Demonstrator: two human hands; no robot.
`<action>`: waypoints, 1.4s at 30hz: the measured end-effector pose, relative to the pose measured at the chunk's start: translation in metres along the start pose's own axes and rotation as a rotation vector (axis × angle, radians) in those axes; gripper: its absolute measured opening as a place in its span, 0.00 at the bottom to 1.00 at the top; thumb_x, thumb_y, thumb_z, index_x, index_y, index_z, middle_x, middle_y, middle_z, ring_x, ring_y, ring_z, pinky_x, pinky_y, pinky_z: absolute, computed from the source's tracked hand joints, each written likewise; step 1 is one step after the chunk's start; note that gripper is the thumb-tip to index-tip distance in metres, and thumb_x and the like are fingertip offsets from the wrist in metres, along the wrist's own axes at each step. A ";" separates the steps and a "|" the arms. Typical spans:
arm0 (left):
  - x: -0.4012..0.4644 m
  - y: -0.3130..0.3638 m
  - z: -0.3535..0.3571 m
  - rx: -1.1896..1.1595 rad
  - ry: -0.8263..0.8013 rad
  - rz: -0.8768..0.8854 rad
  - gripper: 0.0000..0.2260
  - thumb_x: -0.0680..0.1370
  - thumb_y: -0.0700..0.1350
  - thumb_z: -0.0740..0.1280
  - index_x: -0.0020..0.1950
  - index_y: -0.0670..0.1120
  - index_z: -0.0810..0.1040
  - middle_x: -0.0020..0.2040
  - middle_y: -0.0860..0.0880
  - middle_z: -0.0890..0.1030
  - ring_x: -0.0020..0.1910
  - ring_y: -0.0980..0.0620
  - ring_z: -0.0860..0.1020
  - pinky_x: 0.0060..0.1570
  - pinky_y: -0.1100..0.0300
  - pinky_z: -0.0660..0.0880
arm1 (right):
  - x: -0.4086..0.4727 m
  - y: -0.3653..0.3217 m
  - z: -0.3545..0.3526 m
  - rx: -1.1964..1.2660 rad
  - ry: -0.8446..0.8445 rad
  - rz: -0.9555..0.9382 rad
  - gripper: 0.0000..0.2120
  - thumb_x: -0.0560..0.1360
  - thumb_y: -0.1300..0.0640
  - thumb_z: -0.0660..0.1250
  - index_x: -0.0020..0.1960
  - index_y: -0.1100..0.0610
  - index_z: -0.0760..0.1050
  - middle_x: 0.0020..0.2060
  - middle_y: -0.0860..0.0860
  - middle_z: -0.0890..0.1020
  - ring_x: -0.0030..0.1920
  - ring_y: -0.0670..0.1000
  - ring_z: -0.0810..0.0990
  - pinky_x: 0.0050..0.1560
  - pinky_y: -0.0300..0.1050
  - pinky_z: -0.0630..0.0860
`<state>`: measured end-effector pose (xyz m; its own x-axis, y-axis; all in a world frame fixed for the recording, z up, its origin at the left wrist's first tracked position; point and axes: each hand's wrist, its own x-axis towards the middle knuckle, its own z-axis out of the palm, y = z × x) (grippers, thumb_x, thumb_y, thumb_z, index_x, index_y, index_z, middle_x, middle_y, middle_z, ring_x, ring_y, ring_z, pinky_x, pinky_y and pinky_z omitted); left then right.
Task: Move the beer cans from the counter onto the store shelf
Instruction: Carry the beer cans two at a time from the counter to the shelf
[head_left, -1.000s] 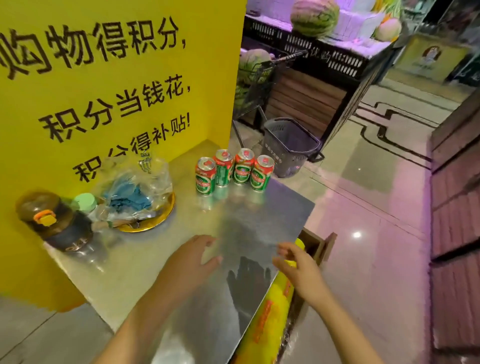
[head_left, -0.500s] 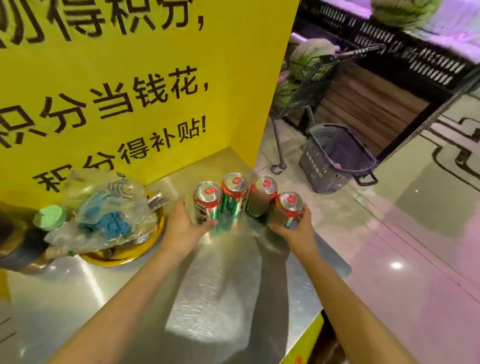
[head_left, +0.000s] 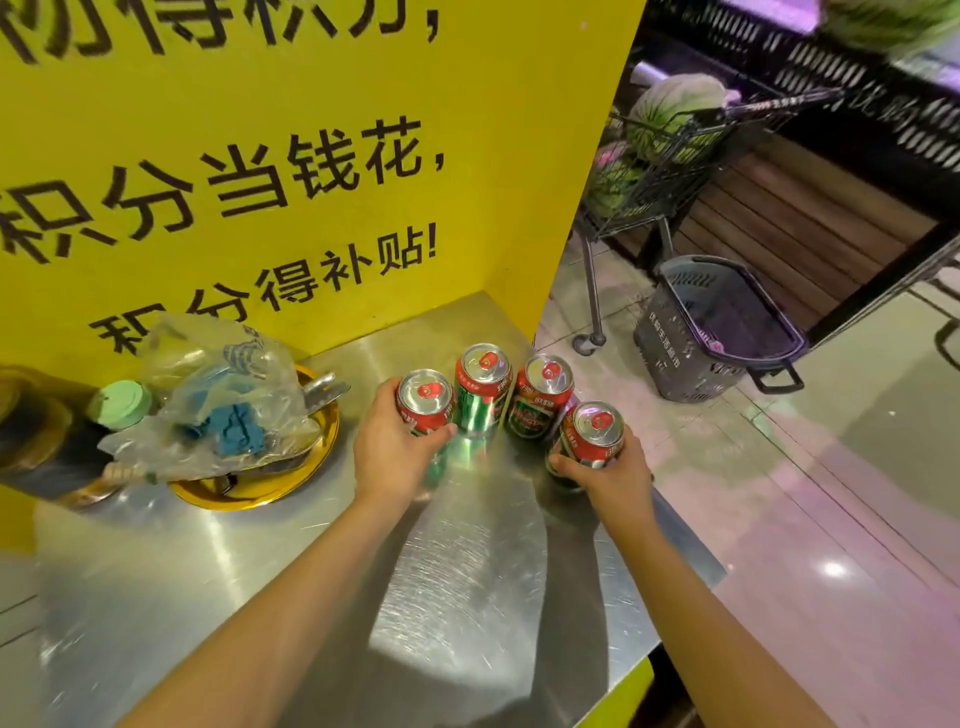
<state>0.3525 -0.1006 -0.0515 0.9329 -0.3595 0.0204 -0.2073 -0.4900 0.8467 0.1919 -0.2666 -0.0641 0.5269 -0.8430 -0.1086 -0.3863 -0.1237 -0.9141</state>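
Both hands' fingers now wrap the outer cans (head_left: 425, 402).

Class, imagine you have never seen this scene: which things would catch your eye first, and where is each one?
First, the huge yellow sign with black characters, standing along the back of the steel counter. Next, four red-and-green beer cans in a row near the counter's far corner, the left hand gripping the leftmost and the right hand the rightmost. Beyond the counter, a grey shopping basket sits on the floor.
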 end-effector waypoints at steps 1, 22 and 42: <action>-0.007 0.000 -0.004 -0.001 -0.007 0.001 0.29 0.63 0.47 0.79 0.59 0.50 0.71 0.54 0.51 0.79 0.51 0.52 0.77 0.50 0.57 0.74 | -0.004 -0.001 0.001 0.013 0.003 0.008 0.28 0.59 0.62 0.81 0.48 0.44 0.69 0.45 0.42 0.77 0.46 0.45 0.75 0.52 0.41 0.71; -0.264 -0.086 -0.348 -0.376 0.312 -0.283 0.28 0.61 0.38 0.80 0.57 0.53 0.75 0.51 0.54 0.81 0.48 0.59 0.79 0.49 0.65 0.73 | -0.301 -0.111 0.139 0.003 -0.512 -0.238 0.27 0.50 0.52 0.82 0.46 0.49 0.77 0.43 0.51 0.81 0.43 0.44 0.81 0.40 0.31 0.75; -0.641 -0.237 -0.668 -0.301 1.146 -0.767 0.36 0.59 0.44 0.81 0.63 0.50 0.70 0.57 0.47 0.76 0.56 0.46 0.74 0.60 0.44 0.72 | -0.734 -0.188 0.376 -0.060 -1.385 -0.461 0.37 0.53 0.60 0.84 0.57 0.48 0.72 0.54 0.48 0.78 0.52 0.45 0.78 0.44 0.32 0.72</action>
<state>0.0000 0.7760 0.0897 0.5322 0.8228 -0.1993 0.3879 -0.0278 0.9213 0.1625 0.5728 0.0410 0.8887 0.4397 -0.1298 0.0026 -0.2881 -0.9576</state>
